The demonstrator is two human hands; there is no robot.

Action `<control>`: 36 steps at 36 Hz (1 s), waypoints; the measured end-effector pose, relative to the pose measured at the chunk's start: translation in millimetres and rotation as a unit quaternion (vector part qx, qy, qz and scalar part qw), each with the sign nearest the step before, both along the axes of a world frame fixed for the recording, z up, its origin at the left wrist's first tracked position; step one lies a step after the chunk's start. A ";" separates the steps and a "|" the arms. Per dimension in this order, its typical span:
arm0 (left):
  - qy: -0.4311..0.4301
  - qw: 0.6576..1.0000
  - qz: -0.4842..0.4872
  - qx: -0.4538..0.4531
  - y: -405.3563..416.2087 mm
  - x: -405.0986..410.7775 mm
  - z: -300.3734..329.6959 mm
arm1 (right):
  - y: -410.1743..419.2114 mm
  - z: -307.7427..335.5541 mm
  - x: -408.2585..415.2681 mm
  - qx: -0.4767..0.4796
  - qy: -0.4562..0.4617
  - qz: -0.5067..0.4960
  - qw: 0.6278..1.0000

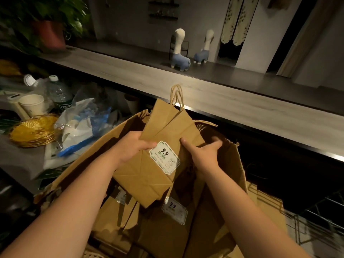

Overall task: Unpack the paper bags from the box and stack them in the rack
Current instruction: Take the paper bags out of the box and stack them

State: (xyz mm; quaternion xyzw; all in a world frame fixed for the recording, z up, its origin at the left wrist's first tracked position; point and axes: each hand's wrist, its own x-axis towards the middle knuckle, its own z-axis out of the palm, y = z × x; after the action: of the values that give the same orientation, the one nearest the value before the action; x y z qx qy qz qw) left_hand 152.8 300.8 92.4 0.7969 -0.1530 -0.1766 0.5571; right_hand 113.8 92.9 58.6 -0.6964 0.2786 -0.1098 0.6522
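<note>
From my head view, my left hand (134, 146) and right hand (202, 152) hold one flat paper bag (149, 164) above the open box (236, 164), fingers curled round its side edges; more bags (167, 229) lie inside; the wire rack (320, 216) sits at lower right, so I judge most unpacking remains.

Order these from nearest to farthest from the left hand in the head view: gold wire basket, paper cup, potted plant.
From the left hand:
1. Gold wire basket, on the left.
2. Paper cup, behind the basket.
3. Potted plant, top left on the counter.
</note>
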 end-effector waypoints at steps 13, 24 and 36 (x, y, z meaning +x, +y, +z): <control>0.093 0.989 -0.092 0.072 6.8 2.1 -2.1 | -6.6 9.3 -4.0 0.185 -0.072 0.050 0.979; 0.070 0.992 -0.071 0.074 14.4 4.4 -8.0 | -3.1 17.6 -9.8 0.226 -0.141 0.127 0.956; 0.044 0.984 -0.009 0.175 -3.7 6.2 -22.8 | -0.9 13.6 -13.8 0.103 -0.170 0.199 0.959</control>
State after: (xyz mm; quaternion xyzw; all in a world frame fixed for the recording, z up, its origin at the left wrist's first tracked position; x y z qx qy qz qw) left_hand 159.0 297.1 69.6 0.8720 -0.1025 -0.2403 0.4140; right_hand 100.0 92.0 72.2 -0.6381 0.0286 -0.0653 0.7667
